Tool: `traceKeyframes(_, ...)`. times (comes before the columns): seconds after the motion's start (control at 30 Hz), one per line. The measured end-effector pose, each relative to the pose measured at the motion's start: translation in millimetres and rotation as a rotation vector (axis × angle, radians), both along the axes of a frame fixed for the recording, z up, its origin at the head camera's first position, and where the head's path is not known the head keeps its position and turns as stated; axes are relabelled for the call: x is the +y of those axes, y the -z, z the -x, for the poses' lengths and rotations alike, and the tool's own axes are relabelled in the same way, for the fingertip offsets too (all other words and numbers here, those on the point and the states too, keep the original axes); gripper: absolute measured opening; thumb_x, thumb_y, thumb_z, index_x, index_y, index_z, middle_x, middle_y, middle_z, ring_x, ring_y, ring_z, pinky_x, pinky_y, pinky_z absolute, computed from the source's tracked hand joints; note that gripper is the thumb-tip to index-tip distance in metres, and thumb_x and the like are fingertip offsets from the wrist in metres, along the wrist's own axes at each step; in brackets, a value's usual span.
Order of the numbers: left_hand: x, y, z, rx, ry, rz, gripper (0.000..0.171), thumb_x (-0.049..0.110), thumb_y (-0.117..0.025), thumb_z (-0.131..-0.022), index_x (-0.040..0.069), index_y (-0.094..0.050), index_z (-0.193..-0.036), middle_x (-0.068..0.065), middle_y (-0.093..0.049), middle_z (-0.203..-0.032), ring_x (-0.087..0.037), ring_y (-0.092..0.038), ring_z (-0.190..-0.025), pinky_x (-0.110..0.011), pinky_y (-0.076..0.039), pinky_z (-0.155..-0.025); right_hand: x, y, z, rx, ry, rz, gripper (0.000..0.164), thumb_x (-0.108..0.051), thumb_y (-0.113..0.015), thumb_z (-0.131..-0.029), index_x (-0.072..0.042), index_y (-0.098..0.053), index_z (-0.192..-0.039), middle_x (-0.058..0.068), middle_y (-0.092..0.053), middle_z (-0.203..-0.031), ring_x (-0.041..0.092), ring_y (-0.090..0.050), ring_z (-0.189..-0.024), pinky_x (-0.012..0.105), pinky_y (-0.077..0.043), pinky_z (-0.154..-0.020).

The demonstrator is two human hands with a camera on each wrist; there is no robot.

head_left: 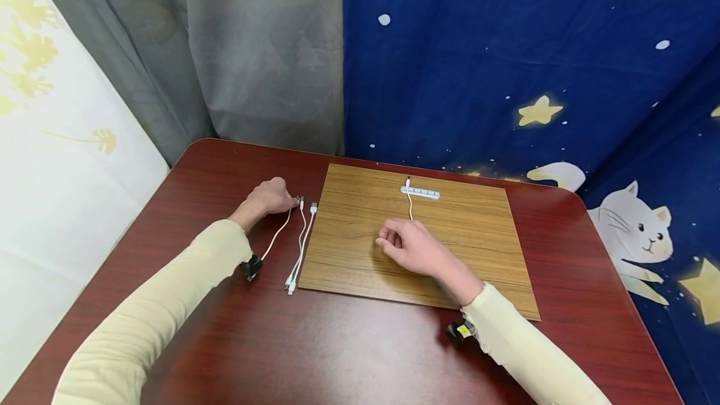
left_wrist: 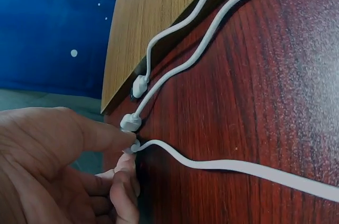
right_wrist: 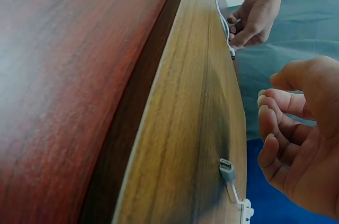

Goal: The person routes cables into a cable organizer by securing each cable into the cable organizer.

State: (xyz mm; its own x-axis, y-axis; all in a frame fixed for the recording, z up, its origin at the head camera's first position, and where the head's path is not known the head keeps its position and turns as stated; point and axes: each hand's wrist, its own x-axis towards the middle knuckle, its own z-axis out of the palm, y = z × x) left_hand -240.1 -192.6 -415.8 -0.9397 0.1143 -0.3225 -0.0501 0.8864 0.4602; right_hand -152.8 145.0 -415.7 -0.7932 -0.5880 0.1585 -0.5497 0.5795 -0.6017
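My left hand (head_left: 271, 196), at the left of the wooden board, pinches the connector end of a white charging cable (left_wrist: 233, 166) between thumb and fingertips. Two more white cables (head_left: 308, 236) lie beside it along the board's left edge, their plugs (left_wrist: 130, 122) close to my fingertips. Over the board, my right hand (head_left: 413, 245) hovers with loosely curled fingers and holds nothing. Near the board's far edge sits a white slotted cable holder (head_left: 424, 193). One white cable (head_left: 410, 205) runs through its leftmost slot; its lower end is hidden behind my right hand in the head view.
The wood-grain board (head_left: 360, 267) lies on a dark red table (head_left: 349, 355). Grey (head_left: 264, 49) and blue star-patterned curtains (head_left: 478, 80) hang behind the table's far edge. A white patterned cloth (head_left: 56, 161) hangs at the left. Small black cameras (head_left: 454, 332) are strapped to both wrists.
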Motion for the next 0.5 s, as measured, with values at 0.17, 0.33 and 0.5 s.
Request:
traceKeyframes(0.17, -4.3, -2.1, -0.3, -0.007, -0.024, -0.066, 0.033, 0.023, -0.066, -0.094, 0.006, -0.059, -0.067, -0.003, -0.047, -0.061, -0.024, -0.046, -0.065, -0.037, -0.037, -0.065, -2.7, -2.3, 2.3, -0.035, 0.006, 0.02, 0.008, -0.011, -0.069, -0.096, -0.013, -0.066, -0.089, -0.007, -0.058, -0.074, 0.009, -0.054, -0.064, 0.028, -0.048, -0.059)
traceKeyframes(0.33, -10.3, -8.4, -0.9, 0.003, -0.043, -0.146, 0.031, 0.022, -0.067, -0.094, 0.003, -0.063, -0.07, 0.0, -0.043, -0.058, -0.02, -0.039, -0.061, -0.037, -0.035, -0.065, -4.7, -4.2, 4.0, -0.087, 0.023, 0.038, 0.009, -0.013, -0.07, -0.097, -0.012, -0.066, -0.089, -0.006, -0.059, -0.074, 0.012, -0.055, -0.065, 0.029, -0.048, -0.059)
traceKeyframes(0.5, -13.4, -18.9, -0.4, 0.033, -0.037, -0.239, 0.045, 0.021, -0.065, -0.096, 0.011, -0.051, -0.054, 0.004, -0.03, -0.052, -0.014, -0.024, -0.052, -0.035, -0.028, -0.059, -8.1, -3.5, 6.0, -0.107, 0.026, 0.053, 0.007, -0.014, -0.07, -0.097, -0.011, -0.068, -0.091, -0.005, -0.061, -0.077, 0.011, -0.057, -0.067, 0.029, -0.049, -0.061)
